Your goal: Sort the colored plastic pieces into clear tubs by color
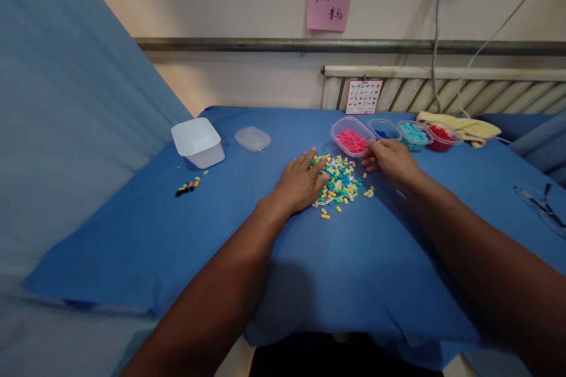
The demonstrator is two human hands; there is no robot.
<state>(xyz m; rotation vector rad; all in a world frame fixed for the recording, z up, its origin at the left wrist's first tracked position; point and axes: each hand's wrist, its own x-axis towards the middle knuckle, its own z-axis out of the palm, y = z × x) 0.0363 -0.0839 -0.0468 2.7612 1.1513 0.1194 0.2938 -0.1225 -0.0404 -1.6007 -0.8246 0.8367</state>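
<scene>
A loose pile of small plastic pieces (pixel 338 181) in yellow, teal, green and white lies mid-table. My left hand (pixel 301 181) rests flat against the pile's left side, fingers spread, holding nothing I can see. To the pile's right, my right hand (pixel 391 159) has its thumb and fingers closed at the near right corner of a clear plastic container (pixel 338 127). Bright pink pieces (pixel 352 141) lie inside that container, which seems tilted a little towards me. My right fingertips are partly hidden by the hand itself.
Tubs of dark blue (pixel 381 134), turquoise (pixel 414 132) and red pieces (pixel 441 134) line the back right, near a yellow cloth (pixel 469 127). A white bin (pixel 198 141), clear lid (pixel 253 139) and several stray pieces (pixel 188 187) are left. Eyeglasses (pixel 543 206) lie far right.
</scene>
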